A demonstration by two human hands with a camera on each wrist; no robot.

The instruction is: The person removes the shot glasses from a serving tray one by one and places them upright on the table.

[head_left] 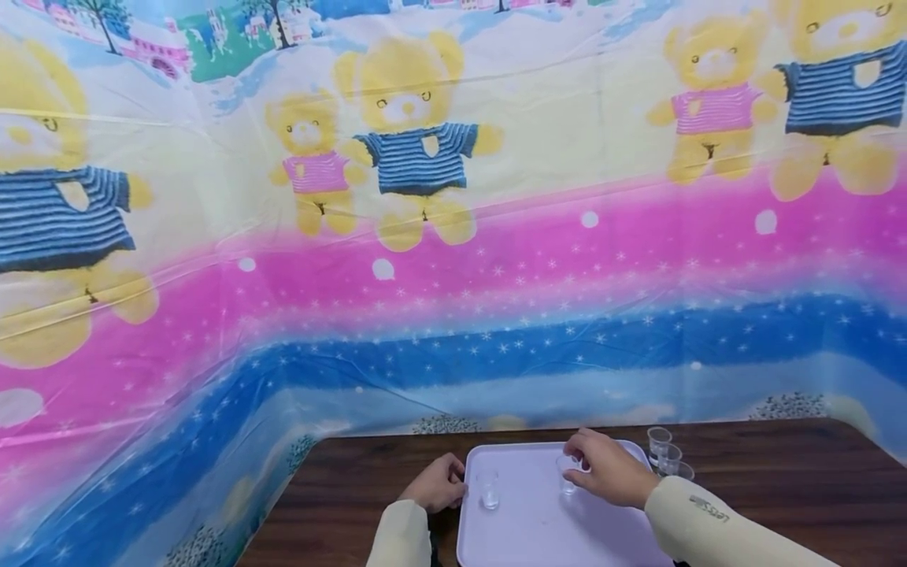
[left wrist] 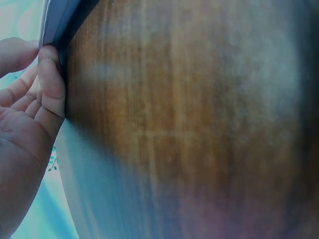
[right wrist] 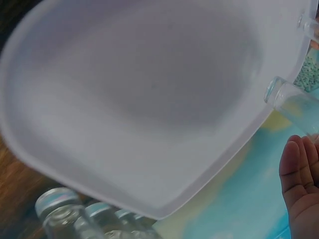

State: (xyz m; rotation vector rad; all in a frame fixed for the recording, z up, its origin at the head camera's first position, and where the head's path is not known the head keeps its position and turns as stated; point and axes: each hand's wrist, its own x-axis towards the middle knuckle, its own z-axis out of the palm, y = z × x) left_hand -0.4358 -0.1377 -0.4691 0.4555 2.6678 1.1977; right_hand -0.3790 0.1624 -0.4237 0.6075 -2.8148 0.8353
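A pale lilac tray (head_left: 546,531) lies on the dark wooden table. At its left side, my left hand (head_left: 435,482) pinches the rim (left wrist: 61,22) between thumb and fingers, as the left wrist view shows. Over the tray's far right part, my right hand (head_left: 615,471) grips a small clear shot glass (head_left: 568,477) near its top. In the right wrist view the thick base of this glass (right wrist: 294,103) points toward the tray, though contact is unclear. Another clear shot glass (head_left: 489,491) stands upright on the tray's left part, nearer my left hand.
Several more clear shot glasses (head_left: 660,446) stand in a row on the table (head_left: 340,504), just beyond the tray's right edge. Behind the table's back edge hangs a printed cloth (head_left: 453,339) with bears and snowflakes.
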